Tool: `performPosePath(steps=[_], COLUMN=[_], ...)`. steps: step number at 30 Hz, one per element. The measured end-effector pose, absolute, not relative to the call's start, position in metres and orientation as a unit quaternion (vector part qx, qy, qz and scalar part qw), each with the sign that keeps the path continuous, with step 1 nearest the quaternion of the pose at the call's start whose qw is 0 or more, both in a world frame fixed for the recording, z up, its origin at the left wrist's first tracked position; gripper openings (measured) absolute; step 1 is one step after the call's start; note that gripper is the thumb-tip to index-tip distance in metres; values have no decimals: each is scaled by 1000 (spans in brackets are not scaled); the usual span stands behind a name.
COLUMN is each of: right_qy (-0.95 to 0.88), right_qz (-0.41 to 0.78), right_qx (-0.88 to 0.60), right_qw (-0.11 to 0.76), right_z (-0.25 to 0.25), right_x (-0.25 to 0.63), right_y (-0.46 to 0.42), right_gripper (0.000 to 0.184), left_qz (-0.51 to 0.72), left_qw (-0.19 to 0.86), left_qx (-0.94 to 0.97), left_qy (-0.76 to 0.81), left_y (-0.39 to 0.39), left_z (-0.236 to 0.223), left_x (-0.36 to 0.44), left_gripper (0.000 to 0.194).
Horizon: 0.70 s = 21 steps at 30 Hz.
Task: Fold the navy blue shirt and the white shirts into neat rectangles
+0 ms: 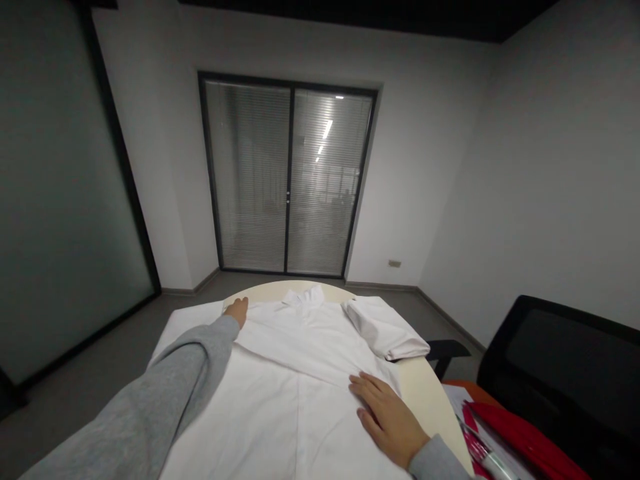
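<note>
A white shirt [300, 373] lies spread on a round cream table [430, 393], collar at the far end. My left hand [237, 311] reaches to the shirt's far left shoulder and rests there, fingers curled on the cloth. My right hand [387, 413] lies flat on the shirt's right side near the table's edge, fingers stretched out. The shirt's right sleeve [385, 327] is folded and juts out to the right, over the table's rim. Both my arms wear grey sleeves.
A black chair [565, 373] stands at the right. Red folders and papers [515, 440] with a pen lie at the lower right. Glass doors with blinds [287, 180] face me across a grey floor.
</note>
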State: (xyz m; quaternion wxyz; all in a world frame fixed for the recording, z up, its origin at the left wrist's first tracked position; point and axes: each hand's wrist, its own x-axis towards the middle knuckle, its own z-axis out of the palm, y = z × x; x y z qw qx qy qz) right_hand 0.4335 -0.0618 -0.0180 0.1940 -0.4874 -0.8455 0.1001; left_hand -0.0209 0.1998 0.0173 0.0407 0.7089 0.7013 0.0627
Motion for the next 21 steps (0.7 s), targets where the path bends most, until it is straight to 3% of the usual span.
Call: performPosePath(steps=[7, 13, 16, 21], right_qy=[-853, -853, -850, -849], right_qz=[101, 103, 104, 104], right_qx=[-479, -484, -488, -490], right_qw=[181, 165, 168, 168], right_z=[-16, -16, -19, -26], right_x=[432, 432, 432, 433], right_y=[-63, -61, -59, -56], right_gripper=[55, 55, 54, 53], left_qz=[28, 49, 47, 51], left_qw=[-17, 98, 138, 94], left_qx=[797, 910, 905, 856], left_qy=[603, 399, 400, 506], left_y=[147, 27, -5, 21], left_z=[36, -15, -44, -43], left_x=[5, 5, -4, 9], left_gripper=[39, 61, 71, 66])
